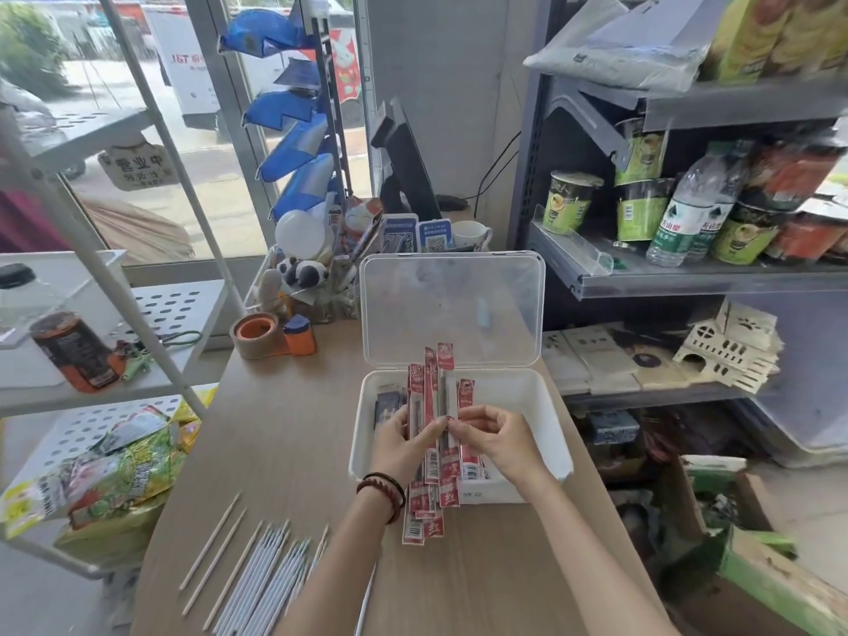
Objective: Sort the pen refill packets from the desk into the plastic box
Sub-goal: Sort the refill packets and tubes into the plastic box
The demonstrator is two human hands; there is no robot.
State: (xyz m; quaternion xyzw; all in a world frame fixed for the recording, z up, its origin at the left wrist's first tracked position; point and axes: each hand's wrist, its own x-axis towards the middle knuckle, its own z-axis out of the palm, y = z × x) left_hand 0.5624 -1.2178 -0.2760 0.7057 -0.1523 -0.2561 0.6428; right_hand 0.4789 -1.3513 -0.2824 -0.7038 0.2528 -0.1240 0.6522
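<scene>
A fanned bunch of red pen refill packets (pixel 432 392) stands upright over the white plastic box (pixel 546 406), whose clear lid (pixel 452 309) is tipped open behind it. My left hand (pixel 404 442) grips the bunch from the left, thumb across the front. From the right, my right hand (pixel 495 438) pinches one packet at the edge of the bunch. The packets' lower ends hang past the box's front wall over the wooden desk (pixel 284 433). Dark packets (pixel 387 406) lie inside the box at its left side.
Loose white refills and thin wooden sticks (pixel 261 571) lie on the desk at the front left. A tape dispenser (pixel 270 335) and a clear organiser with trinkets (pixel 303 286) stand behind. Metal shelving with goods (pixel 688 222) rises on the right, a white rack (pixel 151 360) on the left.
</scene>
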